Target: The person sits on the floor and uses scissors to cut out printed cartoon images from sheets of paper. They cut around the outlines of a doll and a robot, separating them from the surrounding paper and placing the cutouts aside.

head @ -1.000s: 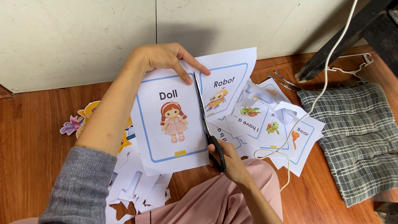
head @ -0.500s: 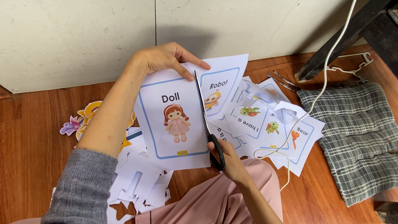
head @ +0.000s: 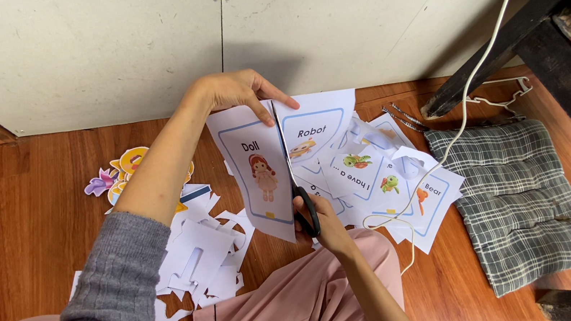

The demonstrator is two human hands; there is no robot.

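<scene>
Between our two hands, above the lap: one doll picture card, white paper with a blue frame, held tilted so it shows edge-on toward the right. Our left hand pinches its top edge, thumb and fingers closed on the paper. Our right hand grips the black handles of the scissors, fingers through the loops; the blades run up along the card's right edge, and we cannot tell how far apart they stand. Just beside the blades, on the right: a robot picture card, its top near the left hand's fingertips. Beneath and beyond it: a heap of further picture cards on the wooden floor. Left of the lap: white paper offcuts and some coloured cut-out figures. Right: a grey checked cushion, a white cable trailing across the cards, and a wire hanger.
</scene>
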